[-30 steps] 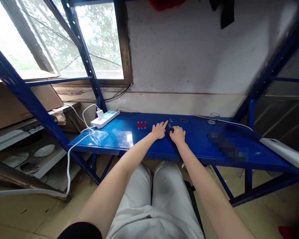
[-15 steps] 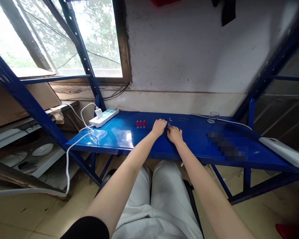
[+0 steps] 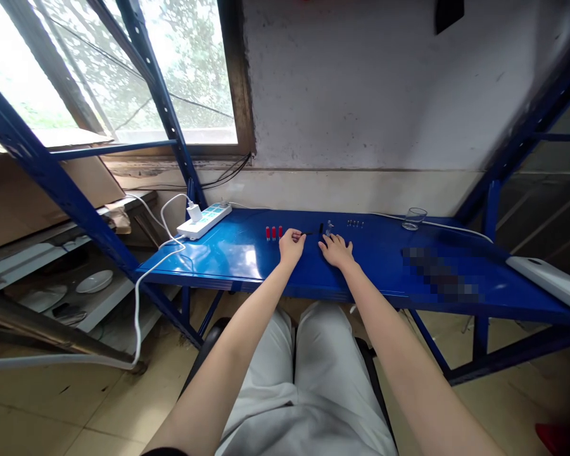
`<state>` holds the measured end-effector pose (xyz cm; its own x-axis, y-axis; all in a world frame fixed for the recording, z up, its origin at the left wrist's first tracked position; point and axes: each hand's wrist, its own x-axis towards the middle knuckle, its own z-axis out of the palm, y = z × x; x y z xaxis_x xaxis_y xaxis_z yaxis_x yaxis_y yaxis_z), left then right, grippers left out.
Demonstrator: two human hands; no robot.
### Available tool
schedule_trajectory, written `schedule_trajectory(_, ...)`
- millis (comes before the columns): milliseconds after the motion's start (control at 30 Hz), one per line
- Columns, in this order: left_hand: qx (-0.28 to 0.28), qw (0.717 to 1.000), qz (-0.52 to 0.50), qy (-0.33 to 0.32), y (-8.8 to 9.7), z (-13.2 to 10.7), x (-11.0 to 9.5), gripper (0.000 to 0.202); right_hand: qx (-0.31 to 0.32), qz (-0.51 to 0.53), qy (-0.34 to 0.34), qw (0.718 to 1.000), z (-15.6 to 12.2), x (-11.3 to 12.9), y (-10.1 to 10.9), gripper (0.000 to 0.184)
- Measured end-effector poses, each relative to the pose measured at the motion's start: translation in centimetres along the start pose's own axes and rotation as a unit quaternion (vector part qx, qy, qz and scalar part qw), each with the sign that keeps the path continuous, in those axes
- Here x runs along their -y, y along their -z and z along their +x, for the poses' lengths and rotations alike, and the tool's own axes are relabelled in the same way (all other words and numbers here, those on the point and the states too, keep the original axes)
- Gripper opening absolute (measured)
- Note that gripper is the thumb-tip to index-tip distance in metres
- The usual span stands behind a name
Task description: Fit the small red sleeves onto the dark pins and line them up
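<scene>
My left hand (image 3: 292,246) is closed in a pinch on a thin dark stick-like piece (image 3: 308,234), whose tip points right, just above the blue tabletop. Close to its left stand three red cylinders (image 3: 274,233) with pale lower ends. My right hand (image 3: 338,251) rests palm down with fingers spread, its fingertips beside a small cluster of clear parts (image 3: 329,225). A short black piece (image 3: 321,228) lies between the two hands, touched by neither. Farther right is a row of several tiny shiny pieces (image 3: 355,223).
A white power strip (image 3: 204,220) with a plugged-in charger sits at the left, its cable hanging off the table (image 3: 237,278). To the right are a clear glass (image 3: 414,219), a blurred-out dark object (image 3: 439,273) and a white flat device (image 3: 548,282). Blue frame posts flank the table.
My left hand has drawn back to the left and turned, with the thin dark piece now showing in its pinch. The right hand's fingers have spread. The view has shifted slightly.
</scene>
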<state>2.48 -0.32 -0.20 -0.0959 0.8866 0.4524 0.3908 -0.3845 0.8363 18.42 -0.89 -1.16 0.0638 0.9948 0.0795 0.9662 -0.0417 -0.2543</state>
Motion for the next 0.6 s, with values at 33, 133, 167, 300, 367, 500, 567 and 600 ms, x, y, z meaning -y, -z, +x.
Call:
schedule_trajectory(33,-0.009,1.0,-0.016,0.009,0.3,-0.2,0.0,0.012,0.004,-0.002,-0.001,1.0,0.1,0.0,0.0,0.063)
schedule_trajectory(133,-0.022,0.999,-0.043,0.024,1.0,-0.7,-0.3,0.014,0.011,-0.004,0.0,1.0,0.3,0.0,-0.1,0.065)
schedule_trajectory(167,-0.025,0.998,-0.047,0.026,1.2,-0.8,-0.4,0.015,0.013,-0.004,0.0,1.0,0.3,0.0,-0.1,0.066)
schedule_trajectory(300,-0.023,0.999,-0.045,0.019,1.4,-1.0,-0.6,0.014,0.022,-0.004,-0.006,1.0,0.4,0.1,0.0,0.066)
schedule_trajectory(367,-0.016,0.999,-0.035,0.011,1.4,-1.0,-0.7,0.013,0.024,-0.004,-0.009,1.0,0.5,0.1,-0.1,0.066)
schedule_trajectory(500,-0.009,1.0,-0.026,-0.004,1.3,-1.1,-0.7,0.013,0.021,-0.003,-0.004,1.0,0.7,0.0,-0.2,0.067)
schedule_trajectory(567,-0.01,1.0,-0.026,-0.002,1.4,-1.2,-0.7,0.013,0.016,-0.003,-0.001,1.0,0.6,-0.1,-0.3,0.067)
schedule_trajectory(600,-0.011,1.0,-0.026,-0.002,1.4,-1.1,-0.7,0.013,0.011,-0.002,0.001,1.0,0.6,-0.1,-0.3,0.066)
